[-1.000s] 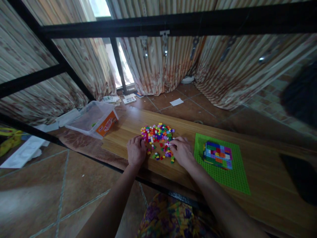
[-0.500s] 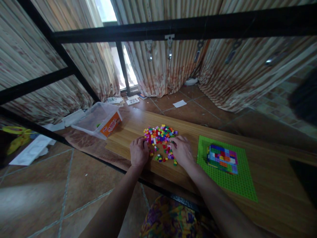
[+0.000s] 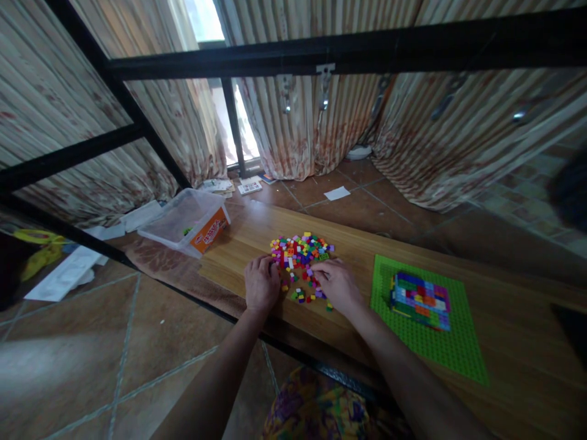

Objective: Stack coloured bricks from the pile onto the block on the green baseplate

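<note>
A loose pile of small coloured toy bricks (image 3: pixel 300 247) lies on the wooden board, with smaller clusters nearer to me. My left hand (image 3: pixel 262 282) rests at the pile's left edge, fingers curled in; whatever they hold is too small to make out. My right hand (image 3: pixel 337 282) reaches in from the right, thumb and fingers pinched together beside a few purple and red bricks; any brick between the fingertips cannot be made out. To the right, a green baseplate (image 3: pixel 389 342) carries a low rectangular build of multicoloured bricks (image 3: pixel 419 299).
A clear plastic box (image 3: pixel 167 223) with an orange label stands at the board's left end, a little green inside it. A black metal bar (image 3: pixel 293 52) crosses above the board (image 3: pixel 238 235). Papers (image 3: pixel 250 186) and striped curtains (image 3: pixel 288 134) are behind.
My right hand's fingers have drawn slightly back toward me from the pile's right side, uncovering a green brick. My left hand stays at the left edge. The whole view has shifted a little.
</note>
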Available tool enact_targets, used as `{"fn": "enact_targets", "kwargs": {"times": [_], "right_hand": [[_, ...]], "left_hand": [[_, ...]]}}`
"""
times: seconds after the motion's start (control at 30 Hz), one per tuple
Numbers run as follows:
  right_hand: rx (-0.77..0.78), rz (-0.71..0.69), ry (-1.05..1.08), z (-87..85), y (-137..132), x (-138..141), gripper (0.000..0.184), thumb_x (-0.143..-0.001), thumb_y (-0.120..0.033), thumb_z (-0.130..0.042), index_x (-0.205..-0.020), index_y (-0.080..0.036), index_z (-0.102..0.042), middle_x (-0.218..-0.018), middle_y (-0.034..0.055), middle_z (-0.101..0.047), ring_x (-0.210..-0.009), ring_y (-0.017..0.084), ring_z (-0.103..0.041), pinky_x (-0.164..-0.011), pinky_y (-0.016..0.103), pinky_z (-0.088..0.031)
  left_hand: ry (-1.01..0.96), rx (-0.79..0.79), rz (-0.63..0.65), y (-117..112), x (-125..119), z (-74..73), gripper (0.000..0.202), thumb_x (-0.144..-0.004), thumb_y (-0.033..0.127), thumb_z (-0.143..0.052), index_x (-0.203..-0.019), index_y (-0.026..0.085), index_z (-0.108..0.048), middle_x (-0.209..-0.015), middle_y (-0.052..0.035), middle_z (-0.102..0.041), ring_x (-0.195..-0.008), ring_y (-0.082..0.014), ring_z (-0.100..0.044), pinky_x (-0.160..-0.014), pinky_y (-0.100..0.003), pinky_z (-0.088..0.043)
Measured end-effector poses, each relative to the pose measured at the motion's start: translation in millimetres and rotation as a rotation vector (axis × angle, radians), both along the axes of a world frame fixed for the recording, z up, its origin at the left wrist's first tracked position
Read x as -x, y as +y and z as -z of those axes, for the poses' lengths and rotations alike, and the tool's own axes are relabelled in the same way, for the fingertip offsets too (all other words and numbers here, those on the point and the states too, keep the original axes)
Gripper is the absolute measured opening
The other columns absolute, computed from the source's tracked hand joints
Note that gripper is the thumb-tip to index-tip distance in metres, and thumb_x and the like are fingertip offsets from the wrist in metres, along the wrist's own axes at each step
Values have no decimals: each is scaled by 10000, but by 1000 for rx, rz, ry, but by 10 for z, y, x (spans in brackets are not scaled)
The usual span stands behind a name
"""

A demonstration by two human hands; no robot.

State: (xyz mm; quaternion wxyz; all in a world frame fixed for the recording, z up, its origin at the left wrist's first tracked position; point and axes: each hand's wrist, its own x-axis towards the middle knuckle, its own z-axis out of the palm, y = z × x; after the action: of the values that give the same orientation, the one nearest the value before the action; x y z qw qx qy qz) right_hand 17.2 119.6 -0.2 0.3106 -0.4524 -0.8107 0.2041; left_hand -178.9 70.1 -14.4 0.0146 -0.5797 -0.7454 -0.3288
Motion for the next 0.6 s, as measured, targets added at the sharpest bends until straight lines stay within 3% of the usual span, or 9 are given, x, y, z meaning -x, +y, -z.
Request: {"fn": "enact_targets", "kwargs": {"times": [0.13, 0.4, 0.5, 0.6], "right_hand": [[30, 127, 64, -61, 78, -59, 180, -843, -141, -569, -857, -222, -729, -887, 42, -723, -832, 198, -618, -786, 321, -443], [1, -31, -164, -92, -44, 126, 126, -830, -193, -628, -898, -234, -726, -885, 36, -720, -860, 212, -581, -813, 351, -412], [24, -12, -94, -85, -75, 149, 159, -844, -176, -601, -916, -235, -729, -931, 42, -727, -898, 210, -594, -838, 357, -422], [114, 68, 109, -126, -132, 80, 196, -864, -207, -561, -957, -243, -730, -945, 41, -730, -882, 200, -627, -818, 347, -465]], "left_hand": [[-7, 14, 5, -8, -5, -10, 238, -909, 294, -440, -976, 196, -647, -1086, -84, -664, -1037, -245, -560, -964, -420, -414], [-13, 9, 0, -4, -19, -33, 226, -901, 281, -444, -949, 196, -648, -1048, -77, -672, -1017, -242, -565, -960, -414, -415], [-10, 14, -3, 1, -16, -29, 238, -904, 287, -441, -952, 191, -653, -1063, -80, -672, -1022, -243, -565, -957, -409, -417], [-7, 23, 0, 5, -5, -24, 255, -906, 293, -437, -969, 183, -659, -1075, -88, -671, -1034, -248, -565, -957, -412, -417]]}}
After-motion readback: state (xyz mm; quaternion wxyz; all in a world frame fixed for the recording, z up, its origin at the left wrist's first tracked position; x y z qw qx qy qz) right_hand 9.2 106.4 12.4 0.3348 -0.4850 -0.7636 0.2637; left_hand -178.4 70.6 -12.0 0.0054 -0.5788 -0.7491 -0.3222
